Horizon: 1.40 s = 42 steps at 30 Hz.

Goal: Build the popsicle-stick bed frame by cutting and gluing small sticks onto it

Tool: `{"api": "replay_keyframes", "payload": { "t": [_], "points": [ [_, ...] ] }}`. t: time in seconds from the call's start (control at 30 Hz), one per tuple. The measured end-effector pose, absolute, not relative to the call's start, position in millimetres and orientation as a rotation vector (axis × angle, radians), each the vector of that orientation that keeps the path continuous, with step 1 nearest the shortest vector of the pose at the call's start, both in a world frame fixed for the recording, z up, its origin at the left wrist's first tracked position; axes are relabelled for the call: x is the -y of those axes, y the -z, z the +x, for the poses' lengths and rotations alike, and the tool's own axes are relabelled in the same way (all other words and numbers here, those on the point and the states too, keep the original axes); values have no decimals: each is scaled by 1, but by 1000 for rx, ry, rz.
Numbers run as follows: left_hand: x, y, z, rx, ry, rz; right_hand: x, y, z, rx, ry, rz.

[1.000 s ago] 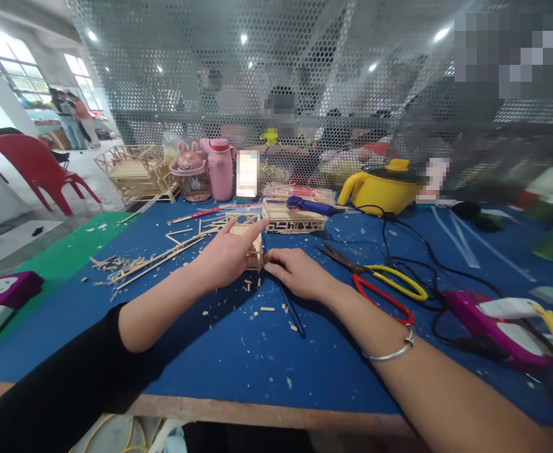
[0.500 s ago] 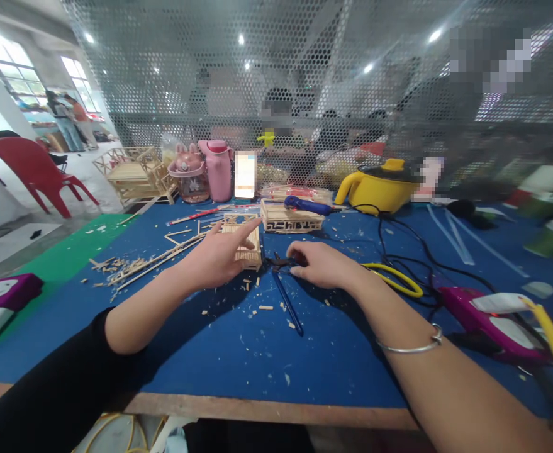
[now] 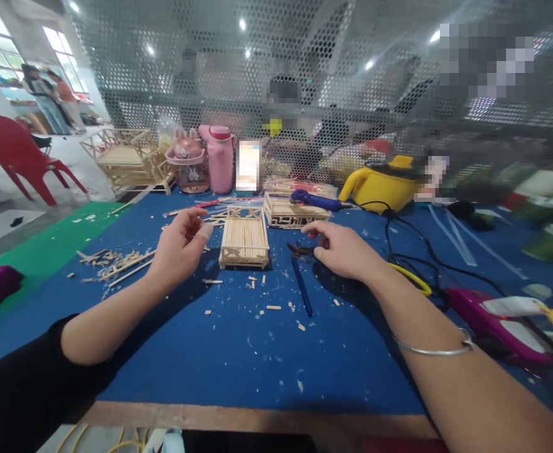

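My left hand (image 3: 182,244) hovers at the left of a small slatted model (image 3: 244,233) made of wooden sticks. Its fingers are loosely bent and apart, with nothing seen between them. My right hand (image 3: 345,250) is closed on one handle of the pliers (image 3: 301,277). The other blue handle points toward the table's front edge, and the jaws lie just past my fingertips. A second stick model (image 3: 295,214) stands behind, with a blue glue gun (image 3: 316,200) resting on top.
Loose sticks and offcuts (image 3: 120,267) lie at left. A pink jug (image 3: 220,160), a lit phone (image 3: 248,167) and a yellow pot (image 3: 382,185) line the back before a mesh screen. Cables (image 3: 427,258) and a purple device (image 3: 497,327) sit at right.
My left hand has moved left off the slatted model, which now shows fully. My right hand and the pliers have shifted slightly right and away from me. The camera view has turned a little.
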State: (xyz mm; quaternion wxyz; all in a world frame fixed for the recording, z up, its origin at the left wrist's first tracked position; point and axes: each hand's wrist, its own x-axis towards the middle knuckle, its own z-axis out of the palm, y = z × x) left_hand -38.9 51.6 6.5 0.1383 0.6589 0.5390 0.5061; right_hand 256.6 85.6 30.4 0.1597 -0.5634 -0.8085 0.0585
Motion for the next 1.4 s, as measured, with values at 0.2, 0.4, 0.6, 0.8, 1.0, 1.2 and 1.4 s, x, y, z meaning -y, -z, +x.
{"api": "replay_keyframes", "payload": {
  "t": [0.2, 0.4, 0.6, 0.8, 1.0, 1.2, 1.4],
  "points": [
    [-10, -10, -12, -1497, -1259, 2229, -74, -29, 236, 1961, -318, -1256],
    [13, -6, 19, -1612, -511, 2362, -66, -27, 219, 2259, -136, -978],
    [3, -4, 19, -1738, -428, 2358, -68, -18, 206, 2404, -247, -1001],
    [2, -5, 22, -1734, -367, 2349, -62, -11, 201, 2188, -502, -1015],
    [1, -5, 25, -1719, -333, 2347, -61, 0, 193, 1982, -757, -991],
    [1, -5, 26, -1700, -336, 2335, -63, 4, 193, 1953, -781, -992],
    [1, -6, 25, -1666, -392, 2325, -64, 3, 193, 1970, -747, -997]
  ]
}}
